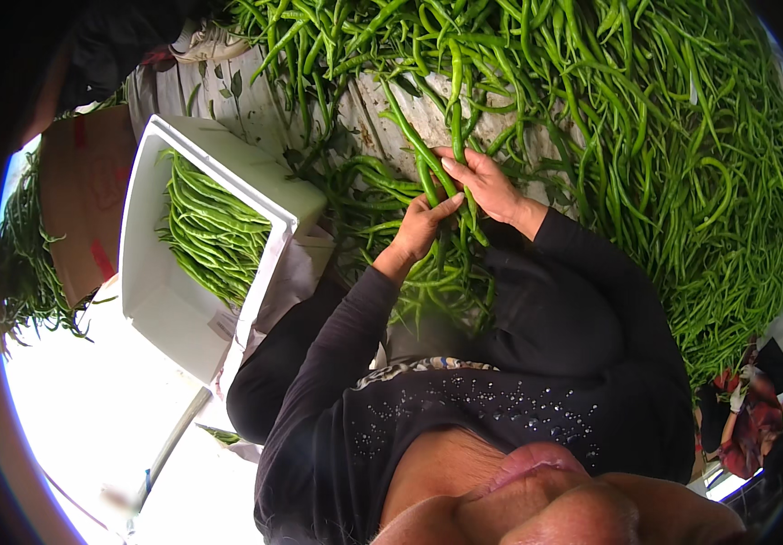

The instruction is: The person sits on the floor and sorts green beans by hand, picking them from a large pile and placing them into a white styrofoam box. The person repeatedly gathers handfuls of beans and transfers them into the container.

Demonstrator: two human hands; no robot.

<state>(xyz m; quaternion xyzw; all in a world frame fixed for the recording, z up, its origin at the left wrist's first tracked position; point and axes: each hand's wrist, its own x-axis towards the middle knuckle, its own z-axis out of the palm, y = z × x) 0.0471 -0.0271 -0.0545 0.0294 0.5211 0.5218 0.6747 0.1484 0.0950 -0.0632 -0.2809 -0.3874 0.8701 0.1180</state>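
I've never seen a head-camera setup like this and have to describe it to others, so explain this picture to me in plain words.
There is no machine here, just a person with bare hands. The camera sits on the person's head and looks down; its wide fisheye lens bends edges near the rim. That is why you see the chin and dark top at the bottom.

The left hand and right hand meet near the centre, holding a few long green peppers between them.

A large heap of similar peppers spreads across the top and right, with pale ground showing at upper left. Left of the hands stands a white box, with peppers laid roughly side by side inside.
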